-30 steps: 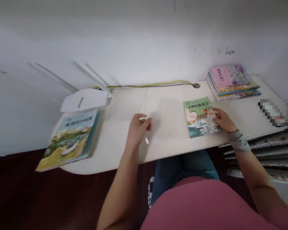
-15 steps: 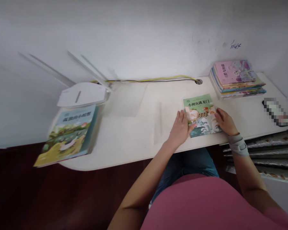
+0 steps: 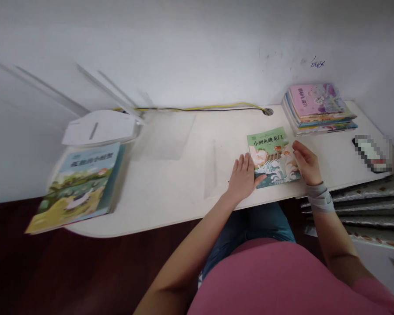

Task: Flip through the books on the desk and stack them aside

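Note:
A green picture book point(image 3: 274, 155) with white waves on its cover lies closed on the white desk point(image 3: 170, 188). My left hand point(image 3: 243, 177) rests flat at the book's left side, fingers stretched out, thumb over the lower left corner. At the right edge of the book is my right hand point(image 3: 307, 164), with a grey wrist wrap below it. Its thumb and fingers are drawn together in a pinch close to the cover's edge. Whether anything is between those fingertips I cannot tell.
A stack of books point(image 3: 320, 107), pink one on top, stands at the back right. A phone point(image 3: 372, 153) lies at the right. Another picture book point(image 3: 80, 183) overhangs the desk's left edge by a white device point(image 3: 100, 127). Yellow and black cables point(image 3: 197, 107) run along the wall.
My right hand has drawn slightly off the cover, its thumb and fingers now together by the right edge. My left hand stays at the left side. The view has shifted a little.

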A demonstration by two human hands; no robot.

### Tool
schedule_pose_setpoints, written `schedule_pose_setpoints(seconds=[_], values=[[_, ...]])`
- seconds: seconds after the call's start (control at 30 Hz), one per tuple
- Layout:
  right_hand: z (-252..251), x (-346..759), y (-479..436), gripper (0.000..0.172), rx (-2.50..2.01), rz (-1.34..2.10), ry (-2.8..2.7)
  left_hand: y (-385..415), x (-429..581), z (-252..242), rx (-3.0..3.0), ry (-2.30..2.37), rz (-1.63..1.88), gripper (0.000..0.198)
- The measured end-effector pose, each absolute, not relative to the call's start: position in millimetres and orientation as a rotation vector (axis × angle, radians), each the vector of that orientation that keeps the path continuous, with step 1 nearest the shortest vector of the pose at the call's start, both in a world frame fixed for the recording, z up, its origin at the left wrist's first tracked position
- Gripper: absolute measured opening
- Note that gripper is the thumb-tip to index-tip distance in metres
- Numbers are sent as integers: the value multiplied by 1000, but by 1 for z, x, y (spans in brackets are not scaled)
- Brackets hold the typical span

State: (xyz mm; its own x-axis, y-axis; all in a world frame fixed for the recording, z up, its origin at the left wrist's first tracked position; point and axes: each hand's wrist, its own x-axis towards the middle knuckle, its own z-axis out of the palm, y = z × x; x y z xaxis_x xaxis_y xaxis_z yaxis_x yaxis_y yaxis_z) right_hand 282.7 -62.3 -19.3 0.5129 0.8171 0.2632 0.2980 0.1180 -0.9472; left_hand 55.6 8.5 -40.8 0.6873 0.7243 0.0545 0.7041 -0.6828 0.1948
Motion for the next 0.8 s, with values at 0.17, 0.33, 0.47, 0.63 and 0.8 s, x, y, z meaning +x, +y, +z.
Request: schedule_pose_setpoints(seconds=[0.17,0.33,0.47,0.63,0.8], values=[[-11,264,-54,43,-1303,575,-911,8,57,-39,2730,1174,202,86],[2,227,-45,54,-1420,538,-1109,6,59,-34,2691,1182,177,83],[16,210,-37,58,-1441,349,-1498,3,60,-27,2689,1184,149,79],[26,200,-23,56,-1432,201,-1926,18,40,-11,2715,1086,69,70],[22,187,-11,54,-1578,95,-2217,48,-5,-16,2651,1314,159,69]])
